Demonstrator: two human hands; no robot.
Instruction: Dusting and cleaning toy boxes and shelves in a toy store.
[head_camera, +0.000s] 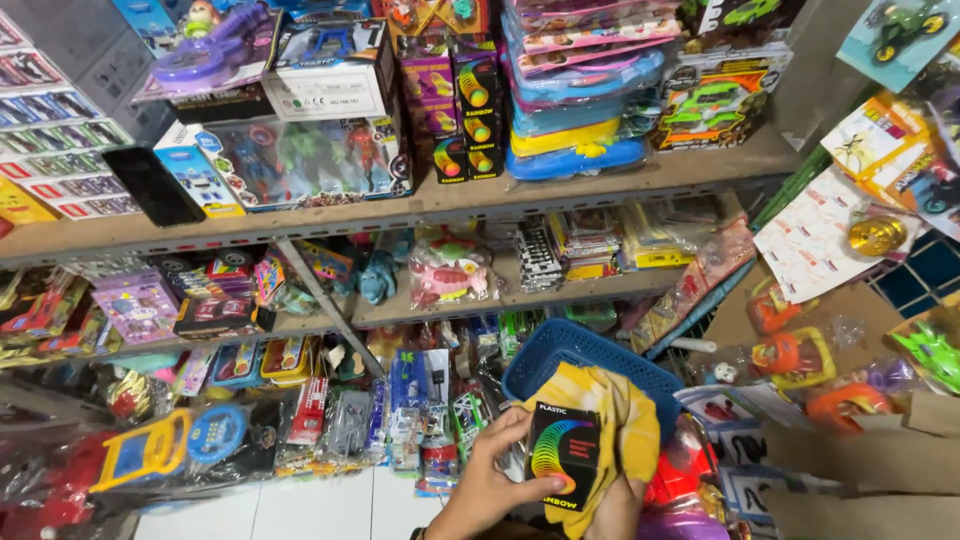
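My left hand (488, 484) grips a small black box (562, 455) with a rainbow spring toy pictured on it, low in the middle of the head view. My right hand (613, 512) is under a yellow cloth (622, 420) and presses it against the box's right side; only part of that hand shows. Behind the cloth sits a blue plastic basket (560, 352). More boxes of the same kind (472, 105) stand stacked on the top shelf.
Wooden shelves (420, 205) packed with boxed and bagged toys fill the view. A black phone (153, 185) lies at the top shelf's left. Packaged toys hang on the right wall. White floor tiles (300, 505) show below.
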